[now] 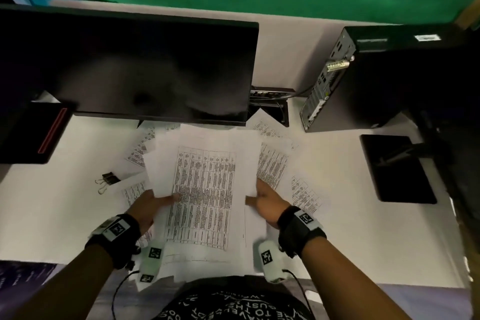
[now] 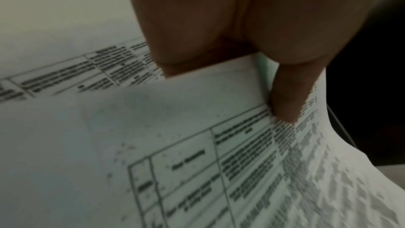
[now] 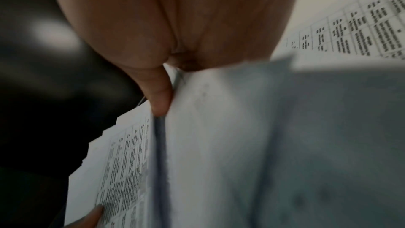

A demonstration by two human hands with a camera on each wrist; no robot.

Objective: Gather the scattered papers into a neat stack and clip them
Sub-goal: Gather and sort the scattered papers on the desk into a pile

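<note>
Both hands on the bundle of printed sheets (image 1: 205, 189), lifted slightly above the white desk (image 1: 65, 202), centre front, just below the monitor (image 1: 130, 67).

Left hand (image 1: 146, 206) grips the bundle's left edge: thumb (image 1: 170, 199) on top of the printed table, fingers go under the paper. Left wrist view confirms it, thumb (image 2: 291, 96) pressed on the top sheet, the sheet bowing away to the right.

Right hand (image 1: 267, 202) grips the right edge the same way: thumb (image 1: 250, 200) on top, fingers hidden beneath. Right wrist view shows the thumb (image 3: 161, 93) against the edge of several layered sheets, blurred.

Bundle not squared up; edges fan out at top and left. Loose sheets (image 1: 304, 191) lie on the desk on both sides of the bundle, some tucked under it.

2 black binder clips (image 1: 107, 180) on the desk left of the papers, touching a loose sheet's corner, clear of both hands.

Desktop PC tower (image 1: 363, 78) back right, black pad (image 1: 397, 169) right of the papers, well apart.
</note>
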